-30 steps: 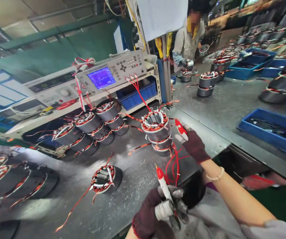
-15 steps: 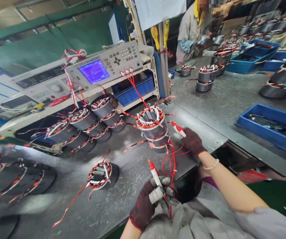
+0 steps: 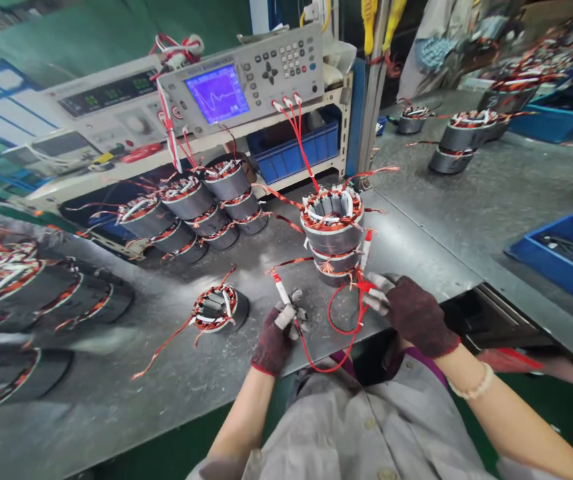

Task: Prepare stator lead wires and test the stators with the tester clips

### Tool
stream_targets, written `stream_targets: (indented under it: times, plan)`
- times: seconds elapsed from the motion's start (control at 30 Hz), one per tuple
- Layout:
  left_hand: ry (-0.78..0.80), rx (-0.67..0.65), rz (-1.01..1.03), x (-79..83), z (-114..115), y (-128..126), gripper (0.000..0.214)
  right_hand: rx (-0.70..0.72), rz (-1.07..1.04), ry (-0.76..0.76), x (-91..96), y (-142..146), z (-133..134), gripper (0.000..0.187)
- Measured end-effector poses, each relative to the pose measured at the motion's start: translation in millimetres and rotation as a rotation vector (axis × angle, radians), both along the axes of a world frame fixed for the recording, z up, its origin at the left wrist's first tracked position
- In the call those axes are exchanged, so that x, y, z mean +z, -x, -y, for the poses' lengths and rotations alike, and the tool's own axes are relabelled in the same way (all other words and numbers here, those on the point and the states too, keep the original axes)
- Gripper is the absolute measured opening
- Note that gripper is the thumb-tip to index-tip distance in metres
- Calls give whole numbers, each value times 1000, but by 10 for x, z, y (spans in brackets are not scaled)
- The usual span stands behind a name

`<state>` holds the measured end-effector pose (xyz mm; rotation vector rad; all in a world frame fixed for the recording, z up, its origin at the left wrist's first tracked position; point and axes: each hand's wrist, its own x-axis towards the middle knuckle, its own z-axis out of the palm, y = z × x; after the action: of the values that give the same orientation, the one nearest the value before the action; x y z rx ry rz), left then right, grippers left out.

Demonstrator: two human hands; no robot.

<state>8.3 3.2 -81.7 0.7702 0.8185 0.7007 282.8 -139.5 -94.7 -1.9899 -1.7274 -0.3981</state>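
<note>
My left hand [image 3: 277, 333], in a dark red glove with grey fingers, is closed round a red-and-white test probe [image 3: 281, 288]. The probe's red tip is at the end of an orange lead wire from the stacked motor stators [image 3: 334, 233]; whether they touch I cannot tell. My gloved right hand [image 3: 411, 310] has its fingertips pinched on a red test lead [image 3: 364, 287] beside the lower stator. A second red-tipped white probe [image 3: 366, 250] stands close to the stack's right side, above those fingers. A single stator [image 3: 219, 308] lies left of my left hand.
A tester with a blue screen [image 3: 217, 93] stands on a shelf at the back, red leads running from it. Stacked stators [image 3: 186, 203] are before it, with more [image 3: 66, 293] at the left. Blue bins [image 3: 566, 253] and a co-worker's sleeve [image 3: 434, 53] are at right.
My left hand has moved forward with its probe to the lead wire end. My right hand has come off the white probe body and down to the red lead. The view has shifted.
</note>
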Motion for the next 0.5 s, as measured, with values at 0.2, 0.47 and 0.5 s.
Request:
stream_targets:
  times: [0.2,0.47,0.5]
  plan:
    - [5,-39,-1,14,104,58,78,2,302,-57,-158,-29,19,33]
    - [-1,-19,52,-13,93,-14,78,46,282,-106,-391,-90,54,24]
    - [-2,-23,59,-16,96,-23,79,50,282,-126,-413,-98,45,23]
